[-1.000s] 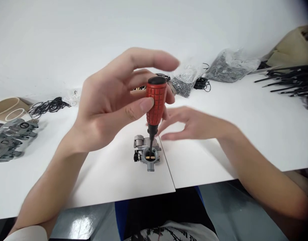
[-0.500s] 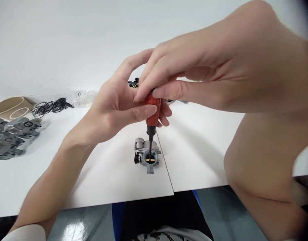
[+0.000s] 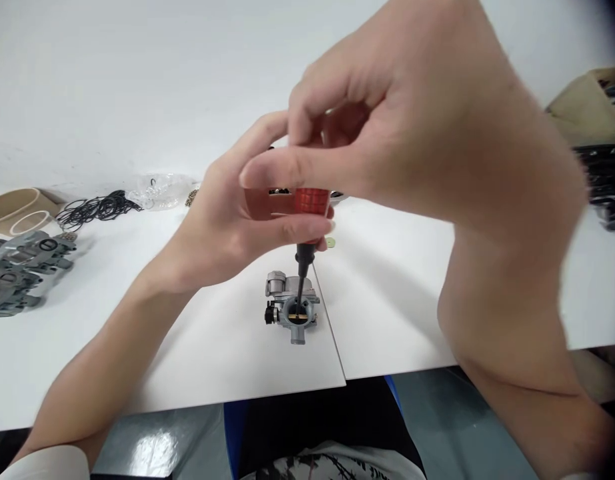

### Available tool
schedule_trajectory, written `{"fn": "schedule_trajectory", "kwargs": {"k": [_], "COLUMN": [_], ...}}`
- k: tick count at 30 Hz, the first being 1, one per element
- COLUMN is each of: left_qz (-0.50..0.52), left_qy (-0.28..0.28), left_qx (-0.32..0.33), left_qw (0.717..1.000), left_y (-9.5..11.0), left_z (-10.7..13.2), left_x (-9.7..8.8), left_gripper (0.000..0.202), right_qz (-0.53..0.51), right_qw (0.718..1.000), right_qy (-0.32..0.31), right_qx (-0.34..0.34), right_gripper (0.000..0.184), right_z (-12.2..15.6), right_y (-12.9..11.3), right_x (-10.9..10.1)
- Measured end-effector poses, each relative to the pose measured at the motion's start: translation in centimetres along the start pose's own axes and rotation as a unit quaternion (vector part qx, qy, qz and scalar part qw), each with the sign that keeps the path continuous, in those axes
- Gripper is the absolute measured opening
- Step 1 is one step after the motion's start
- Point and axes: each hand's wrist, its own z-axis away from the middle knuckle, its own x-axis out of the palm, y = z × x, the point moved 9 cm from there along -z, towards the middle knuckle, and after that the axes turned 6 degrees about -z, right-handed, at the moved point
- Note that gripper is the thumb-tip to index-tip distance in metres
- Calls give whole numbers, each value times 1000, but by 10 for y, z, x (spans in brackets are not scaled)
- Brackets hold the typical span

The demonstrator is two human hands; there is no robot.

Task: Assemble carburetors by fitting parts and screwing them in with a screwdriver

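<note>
A grey metal carburetor (image 3: 291, 287) stands on the white table, its round bore facing up with a brass-coloured strip across it. Into that bore reaches the thin shaft of a screwdriver (image 3: 312, 202) with a red handle and black collar, held nearly upright. My left hand (image 3: 227, 213) is closed around the handle, thumb in front and fingers behind. Above it, my right hand (image 3: 367, 127) is bent over the handle's top, fingers curled and thumb stretched to the left. The handle's top and the contact there are hidden behind the right thumb.
Several more carburetors (image 3: 22, 270) lie at the left beside a beige round container (image 3: 17, 207). Black cords (image 3: 100, 212) and a clear plastic bag (image 3: 162, 192) lie along the wall. At the right stands a beige container (image 3: 587, 110) near black parts (image 3: 607, 180). A seam crosses the table.
My right hand has turned at the wrist over the screwdriver's top, its thumb swinging left and its fingers curling. My left hand and the carburetor stay nearly in place.
</note>
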Motion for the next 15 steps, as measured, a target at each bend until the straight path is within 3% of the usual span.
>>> {"fn": "schedule_trajectory", "kwargs": {"k": [3, 4, 6, 8, 12, 15], "left_qz": [19, 21, 21, 14, 11, 12], "left_qy": [-8, -14, -26, -31, -35, -21], "left_qx": [-18, -24, -32, -35, 15, 46], "left_qw": [1000, 999, 999, 999, 999, 999], "left_y": [3, 4, 5, 2, -4, -2], "left_z": [2, 3, 5, 5, 0, -1], "left_x": [0, 2, 5, 7, 10, 6], "left_gripper": [49, 45, 39, 40, 57, 55], "right_qz": [-112, -142, -155, -99, 23, 33], "right_qw": [988, 981, 978, 989, 999, 999], "right_qy": [-78, -108, -125, -106, -35, 10], "right_qx": [-66, -72, -60, -37, 32, 28], "right_gripper": [17, 11, 15, 16, 61, 59], "right_z": [8, 11, 13, 11, 4, 4], "right_y": [-2, 0, 7, 11, 8, 0], "right_x": [0, 0, 0, 0, 3, -3]}}
